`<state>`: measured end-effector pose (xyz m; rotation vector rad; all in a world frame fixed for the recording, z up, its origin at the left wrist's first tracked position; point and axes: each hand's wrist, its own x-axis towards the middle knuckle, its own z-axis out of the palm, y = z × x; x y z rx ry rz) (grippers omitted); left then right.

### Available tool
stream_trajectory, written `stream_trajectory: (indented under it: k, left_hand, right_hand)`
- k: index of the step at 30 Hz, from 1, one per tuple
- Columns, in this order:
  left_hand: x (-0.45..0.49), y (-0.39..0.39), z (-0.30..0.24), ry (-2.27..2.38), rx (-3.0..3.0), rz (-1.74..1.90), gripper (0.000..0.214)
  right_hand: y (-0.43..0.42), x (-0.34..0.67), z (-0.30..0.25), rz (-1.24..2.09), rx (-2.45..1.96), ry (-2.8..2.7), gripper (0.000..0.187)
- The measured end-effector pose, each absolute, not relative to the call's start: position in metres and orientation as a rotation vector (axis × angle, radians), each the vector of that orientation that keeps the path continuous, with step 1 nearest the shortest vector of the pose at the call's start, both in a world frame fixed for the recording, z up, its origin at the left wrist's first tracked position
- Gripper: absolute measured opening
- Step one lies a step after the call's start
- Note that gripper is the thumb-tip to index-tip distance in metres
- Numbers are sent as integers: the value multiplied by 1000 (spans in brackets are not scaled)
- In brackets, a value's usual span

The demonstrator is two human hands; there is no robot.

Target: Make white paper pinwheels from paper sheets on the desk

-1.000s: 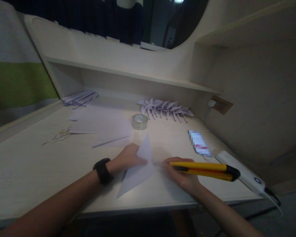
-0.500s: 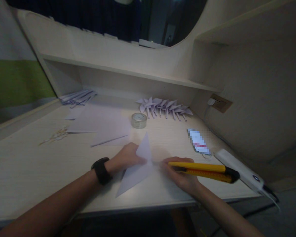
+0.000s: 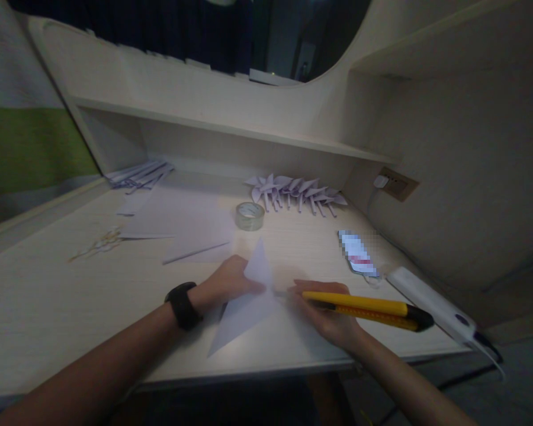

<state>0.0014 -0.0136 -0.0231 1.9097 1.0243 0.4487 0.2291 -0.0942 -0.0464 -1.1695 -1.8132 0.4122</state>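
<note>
A folded piece of white paper [image 3: 249, 316] is held above the desk, near its front edge. My left hand [image 3: 233, 281], with a black watch on the wrist, grips it, the thumb pressed on its face. In my right hand [image 3: 328, 316] is a yellow utility knife [image 3: 368, 303] with a black end. Its blade tip points left and meets the right side of the paper near the middle; how deep it goes cannot be made out. My right fingers are partly blurred and wrapped round the front of the knife.
Behind my hands stands a roll of clear tape [image 3: 249, 217]. Paper pinwheels [image 3: 293, 192] line the back. White sheets [image 3: 182, 207], a thin paper stick [image 3: 195, 253], paper strips [image 3: 142, 174] and small cotton swabs [image 3: 100, 242] lie left. A phone [image 3: 357, 254] and white power strip [image 3: 430, 302] are right.
Hardly anything differs. The paper and both hands have shifted very slightly, and the knife still touches the paper's right side.
</note>
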Motion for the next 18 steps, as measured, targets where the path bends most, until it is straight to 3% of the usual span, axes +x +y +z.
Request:
stream_trajectory:
  k: [10, 18]
  left_hand:
    - [1, -22, -14, 1008, 1795, 515, 28]
    - [2, -20, -18, 992, 1742, 540, 19]
  right_hand:
    - [-99, 228, -43, 163, -1129, -2064, 18]
    - [-100, 228, -46, 313, -1146, -1954, 15]
